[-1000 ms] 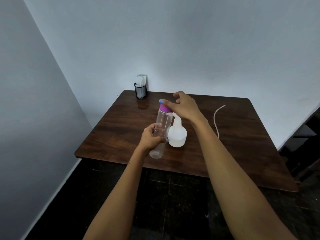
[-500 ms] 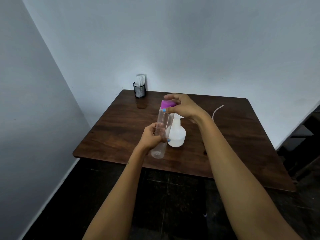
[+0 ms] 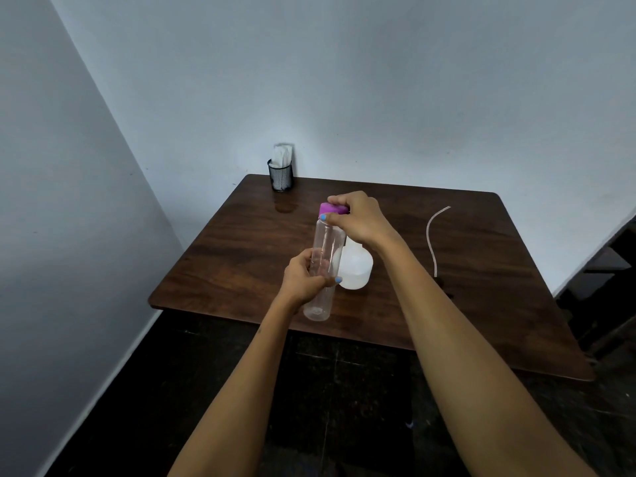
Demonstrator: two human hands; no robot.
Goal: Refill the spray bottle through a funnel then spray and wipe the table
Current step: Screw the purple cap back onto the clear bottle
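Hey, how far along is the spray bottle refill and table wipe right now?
Early. Done: nothing visible yet. In hand: the left hand grips the clear bottle while the right hand grips its purple cap, still on. The white spray bottle waits on the table. Left: pouring, spraying, wiping; no funnel visible.

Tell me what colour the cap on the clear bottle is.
Purple-magenta; the cap sits under the right hand atop the clear bottle, seen in the head view.

right hand (image 3: 361, 218) now gripping purple cap (image 3: 331, 209)
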